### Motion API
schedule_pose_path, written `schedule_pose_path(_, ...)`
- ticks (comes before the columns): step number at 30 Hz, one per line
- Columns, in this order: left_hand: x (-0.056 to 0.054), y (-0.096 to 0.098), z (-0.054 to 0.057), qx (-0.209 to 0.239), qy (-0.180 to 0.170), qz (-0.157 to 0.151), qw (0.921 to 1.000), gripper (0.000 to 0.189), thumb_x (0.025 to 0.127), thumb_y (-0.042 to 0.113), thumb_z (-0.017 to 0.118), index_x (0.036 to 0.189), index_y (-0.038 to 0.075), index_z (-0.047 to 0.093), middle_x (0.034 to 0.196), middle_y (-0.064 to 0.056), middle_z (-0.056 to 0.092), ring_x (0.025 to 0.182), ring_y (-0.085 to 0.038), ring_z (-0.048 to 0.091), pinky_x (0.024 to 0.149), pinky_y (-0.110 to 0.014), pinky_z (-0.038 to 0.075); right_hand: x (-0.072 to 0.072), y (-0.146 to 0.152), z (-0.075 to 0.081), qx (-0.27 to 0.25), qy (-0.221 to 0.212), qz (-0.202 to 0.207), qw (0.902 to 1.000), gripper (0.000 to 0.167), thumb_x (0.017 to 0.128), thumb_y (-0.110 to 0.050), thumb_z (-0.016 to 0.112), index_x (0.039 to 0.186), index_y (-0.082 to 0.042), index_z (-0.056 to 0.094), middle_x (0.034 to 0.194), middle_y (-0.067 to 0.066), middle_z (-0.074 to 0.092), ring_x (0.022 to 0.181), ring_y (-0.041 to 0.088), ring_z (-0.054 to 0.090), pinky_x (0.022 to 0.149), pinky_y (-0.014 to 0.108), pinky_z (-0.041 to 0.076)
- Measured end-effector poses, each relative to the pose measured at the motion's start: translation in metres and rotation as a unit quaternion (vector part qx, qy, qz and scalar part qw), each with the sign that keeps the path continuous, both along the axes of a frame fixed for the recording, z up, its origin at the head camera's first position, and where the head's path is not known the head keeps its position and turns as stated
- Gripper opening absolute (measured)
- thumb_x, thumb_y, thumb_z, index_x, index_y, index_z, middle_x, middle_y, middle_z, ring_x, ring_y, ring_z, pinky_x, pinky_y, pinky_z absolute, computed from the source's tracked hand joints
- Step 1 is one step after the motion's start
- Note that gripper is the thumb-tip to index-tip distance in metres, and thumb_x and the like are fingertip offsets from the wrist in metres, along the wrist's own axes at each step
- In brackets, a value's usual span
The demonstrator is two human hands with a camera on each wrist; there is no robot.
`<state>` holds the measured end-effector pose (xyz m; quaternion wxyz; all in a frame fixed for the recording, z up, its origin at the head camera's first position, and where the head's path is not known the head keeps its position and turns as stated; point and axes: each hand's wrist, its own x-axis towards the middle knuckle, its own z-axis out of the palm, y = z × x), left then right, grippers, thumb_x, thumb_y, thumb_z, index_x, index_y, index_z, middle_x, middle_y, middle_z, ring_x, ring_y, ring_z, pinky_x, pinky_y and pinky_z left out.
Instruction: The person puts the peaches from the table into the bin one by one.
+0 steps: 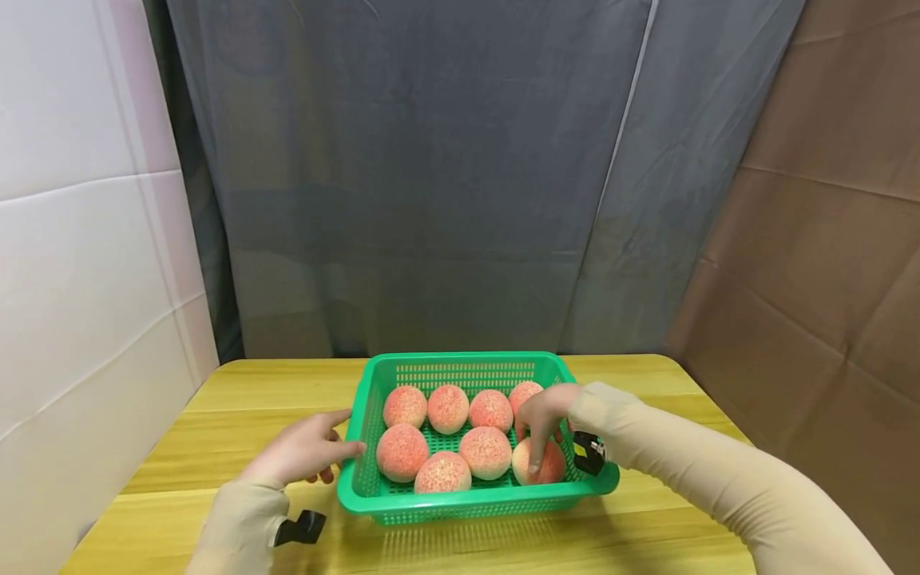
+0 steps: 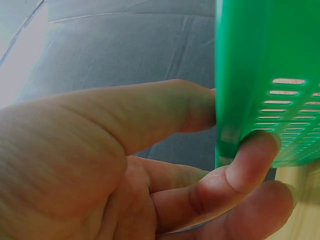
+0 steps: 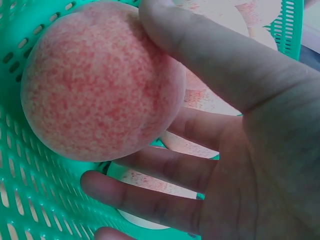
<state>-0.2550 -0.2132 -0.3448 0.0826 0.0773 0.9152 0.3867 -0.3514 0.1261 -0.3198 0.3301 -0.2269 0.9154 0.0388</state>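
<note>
A green plastic basket (image 1: 474,505) stands on the table with several pink, speckled peaches (image 1: 485,452) in it. At its left end, my left hand (image 1: 305,451) holds the rim; in the left wrist view the thumb touches the rim (image 2: 230,75) while curled fingers reach beneath it. My right hand (image 1: 549,407) is inside the basket at the right, gripping the front right peach (image 1: 548,465). In the right wrist view the thumb lies on one side of this peach (image 3: 100,85), and the fingers pass partly hidden behind it.
The wooden table (image 1: 244,407) extends on both sides of the basket. A grey curtain (image 1: 431,176) hangs behind it, with a white sheet (image 1: 93,239) on the left and a brown sheet (image 1: 812,239) on the right.
</note>
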Motion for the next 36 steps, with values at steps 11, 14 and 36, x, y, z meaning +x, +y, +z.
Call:
schedule_pose_path(11,0.002,0.000,-0.001,-0.002,-0.007,0.011,0.9999,0.073,0.090,0.027,0.068,0.145,-0.008,0.036,0.075,-0.004,0.063,0.055,-0.022,0.058,0.047,-0.033,0.044,0.004,0.005,0.003,0.003,0.011,-0.004,0.9999,0.056,0.076,-0.042,0.082,0.125,-0.023,0.064,0.103,-0.010,0.058,0.083,0.021,0.065,0.071,0.043,0.053)
schedule_pose_path(14,0.001,0.002,-0.001,0.000,-0.010,0.012,0.9999,0.073,0.090,0.028,0.068,0.144,-0.009,0.036,0.076,-0.004,0.063,0.056,-0.022,0.058,0.048,-0.034,0.046,0.004,0.007,0.004,0.002,0.010,-0.008,0.9999,0.057,0.076,-0.042,0.082,0.126,-0.023,0.063,0.106,-0.010,0.059,0.083,0.020,0.066,0.074,0.043,0.053)
schedule_pose_path(36,0.013,0.010,0.003,0.049,-0.031,0.064,0.9962,0.069,0.091,0.019,0.068,0.145,-0.008,0.036,0.068,-0.011,0.060,0.040,-0.016,0.052,0.043,-0.032,0.051,0.000,0.039,0.010,-0.124,0.001,0.021,0.9921,0.048,0.085,-0.026,0.076,0.126,-0.004,0.063,0.119,0.005,0.063,0.075,0.021,0.064,0.069,0.032,0.050)
